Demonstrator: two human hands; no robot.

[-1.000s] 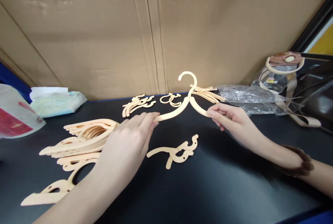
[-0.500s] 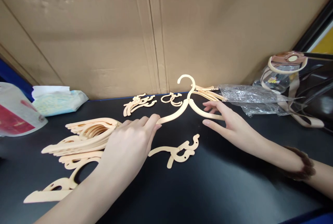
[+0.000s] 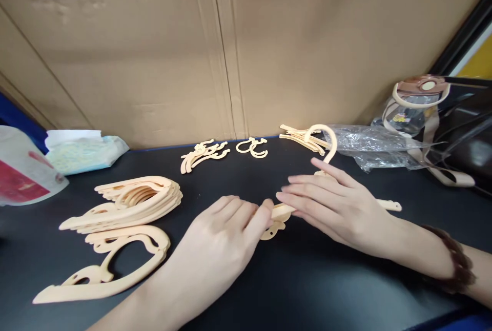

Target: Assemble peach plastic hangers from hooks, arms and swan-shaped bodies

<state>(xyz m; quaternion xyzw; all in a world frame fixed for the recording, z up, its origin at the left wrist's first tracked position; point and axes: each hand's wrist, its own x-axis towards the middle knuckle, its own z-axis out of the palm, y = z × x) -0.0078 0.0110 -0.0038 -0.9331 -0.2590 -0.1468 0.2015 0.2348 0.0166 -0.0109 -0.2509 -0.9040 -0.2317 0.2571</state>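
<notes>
Your left hand (image 3: 226, 228) and right hand (image 3: 330, 205), fingers flat and unclenched, press the hanger (image 3: 326, 139) onto the worktop (image 3: 307, 280); its long axis runs left-right, hook pointing away from you.

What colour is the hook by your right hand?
Pale peach hook, clearest in the head view.

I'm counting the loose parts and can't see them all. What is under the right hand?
Under the right hand lies a peach hanger piece: its hook rises behind the fingers and one end sticks out beside the wrist. The middle is covered, so how it sits on the table is hidden.
</notes>
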